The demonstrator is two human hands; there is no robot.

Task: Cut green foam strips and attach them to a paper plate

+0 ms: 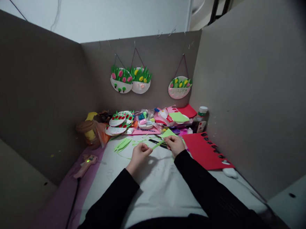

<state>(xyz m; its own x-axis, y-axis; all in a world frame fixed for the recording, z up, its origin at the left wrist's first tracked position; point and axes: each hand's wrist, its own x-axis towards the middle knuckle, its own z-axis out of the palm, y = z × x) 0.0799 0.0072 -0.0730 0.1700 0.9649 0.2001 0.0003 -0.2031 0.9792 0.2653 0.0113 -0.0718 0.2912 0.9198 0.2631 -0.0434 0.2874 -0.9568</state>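
A narrow light green paper strip (157, 145) is stretched between my hands above the white table covering. My left hand (140, 155) pinches its near left end. My right hand (174, 145) is closed at the far right end of the strip, and the fingers hide that tip. Dark slender tools (155, 141), too small to name surely, lie just behind the strip. A green paper sheet (169, 132) lies beyond my right hand. To the left is a small pile of cut green strips (123, 145), with thin scraps beside it.
Red paper (201, 151) with cut-out holes lies at right, near a white plug-like object (229, 173). A pink corded tool (86, 166) sits at left. Decorated plates (117, 119), a cup (88, 133) and a bottle (202, 113) stand behind. Grey panels (154, 51) enclose the table.
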